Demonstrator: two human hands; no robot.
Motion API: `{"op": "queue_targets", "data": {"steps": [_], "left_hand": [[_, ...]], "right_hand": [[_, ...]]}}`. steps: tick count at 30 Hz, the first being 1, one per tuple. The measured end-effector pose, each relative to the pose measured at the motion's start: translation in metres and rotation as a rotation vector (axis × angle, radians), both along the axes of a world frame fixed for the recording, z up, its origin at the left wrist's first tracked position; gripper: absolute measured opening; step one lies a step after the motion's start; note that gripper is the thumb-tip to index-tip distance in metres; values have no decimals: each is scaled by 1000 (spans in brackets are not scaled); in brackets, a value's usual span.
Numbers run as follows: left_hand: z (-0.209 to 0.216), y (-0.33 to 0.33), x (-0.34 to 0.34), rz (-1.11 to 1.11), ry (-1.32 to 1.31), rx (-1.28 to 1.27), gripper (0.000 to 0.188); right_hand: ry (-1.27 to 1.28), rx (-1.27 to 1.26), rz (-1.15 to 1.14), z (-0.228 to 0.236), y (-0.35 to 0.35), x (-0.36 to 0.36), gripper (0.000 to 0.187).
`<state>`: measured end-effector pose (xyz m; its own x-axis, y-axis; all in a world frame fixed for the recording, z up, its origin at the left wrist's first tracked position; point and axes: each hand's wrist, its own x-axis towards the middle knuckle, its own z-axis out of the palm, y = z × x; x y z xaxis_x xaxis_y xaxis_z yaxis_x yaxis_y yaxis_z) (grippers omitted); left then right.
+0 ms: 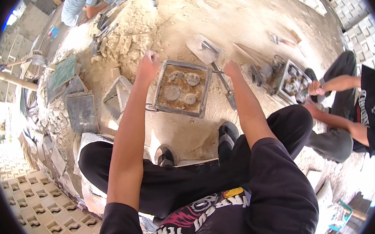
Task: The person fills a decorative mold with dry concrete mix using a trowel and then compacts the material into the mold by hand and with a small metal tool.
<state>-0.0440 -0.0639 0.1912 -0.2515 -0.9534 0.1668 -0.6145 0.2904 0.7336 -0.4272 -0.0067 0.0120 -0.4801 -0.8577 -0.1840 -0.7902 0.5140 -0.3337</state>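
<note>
A square metal-framed moulding box (pixel 157 91) lies on the sandy ground in front of my feet. Brown sand fills it, and several round grey pieces (pixel 173 93) of different sizes sit in the sand. My left hand (pixel 149 65) is closed above the box's far left corner; something pale shows at its fingers, too small to name. Beyond the right rim my right hand (pixel 232 68) is a fist, with a thin dark rod ending beside it. What lies inside that fist is hidden. Just past the box rests a flat grey blade (pixel 196 47) with a handle.
A heap of pale sand (pixel 136 31) rises at the far left. Dark boards (pixel 82 113) lean on rubble at left, near an angular block (pixel 118 95). At right a co-worker (pixel 347 106) handles a second box (pixel 290 80). Another person (pixel 78 9) crouches far left.
</note>
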Motion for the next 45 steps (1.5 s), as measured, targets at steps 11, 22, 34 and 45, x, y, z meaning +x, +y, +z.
{"op": "queue_targets", "data": {"steps": [11,22,34,45], "left_hand": [[-95,90,-6,-367,-386,40,53],[-74,84,17,-150,-212,130,40],[104,68,-25,-275,-219,-29,26],[193,74,11,-258,-516,-306,39]], "right_hand": [[204,66,-33,-46,122,74,46],[-67,189,242,-68,120,70,30],[-622,-76,-132,152,141,16,41],[-1039,-832,-26,276,85,144,45]]}}
